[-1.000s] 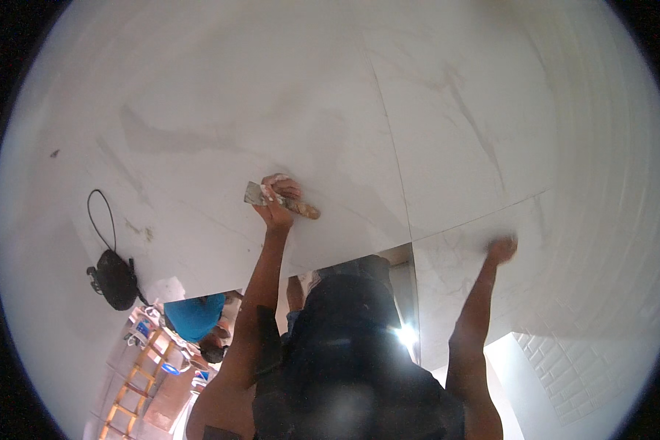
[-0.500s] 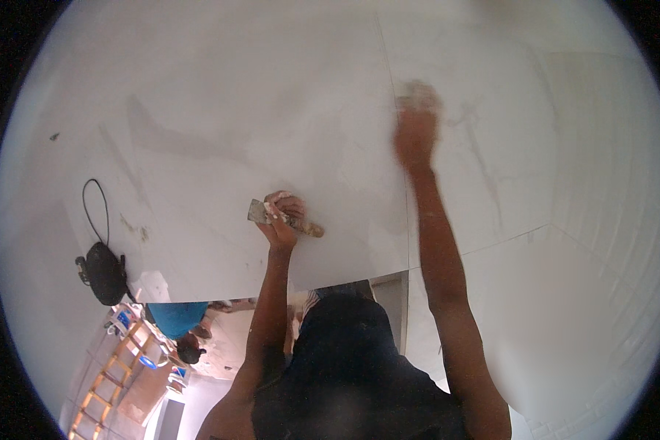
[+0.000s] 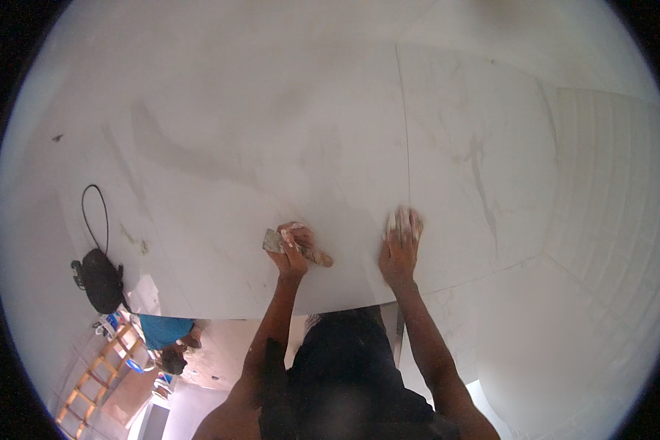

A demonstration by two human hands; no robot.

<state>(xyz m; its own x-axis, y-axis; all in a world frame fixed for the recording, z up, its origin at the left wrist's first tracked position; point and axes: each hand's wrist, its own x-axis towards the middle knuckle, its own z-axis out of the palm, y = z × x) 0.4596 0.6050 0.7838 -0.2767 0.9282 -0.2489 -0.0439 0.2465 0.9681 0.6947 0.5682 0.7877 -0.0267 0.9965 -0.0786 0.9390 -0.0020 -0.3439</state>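
Observation:
My left hand (image 3: 295, 253) is closed around a putty knife (image 3: 273, 240), its dull grey blade poking out to the left and the handle's end to the right. White residue coats some of those fingers. My right hand (image 3: 399, 253) lies flat, fingers stretched out and whitened at the tips, on a white marbled tile surface (image 3: 455, 191). Those fingers rest over the lower part of a thin dark joint line (image 3: 402, 125) that runs up between two tiles. Nothing shows in the right hand, though its palm is hidden.
A black pouch (image 3: 101, 282) with a looped cord lies at the left on the tiles. Beyond the tiles' lower edge, a person in a blue top (image 3: 163, 331) is at lower left, near a wooden ladder (image 3: 95, 378). Ribbed tile (image 3: 609, 169) covers the right side.
My right hand has come down along the joint from high up, where it was blurred by motion. My left hand, still holding the putty knife, sits slightly lower and further right in view.

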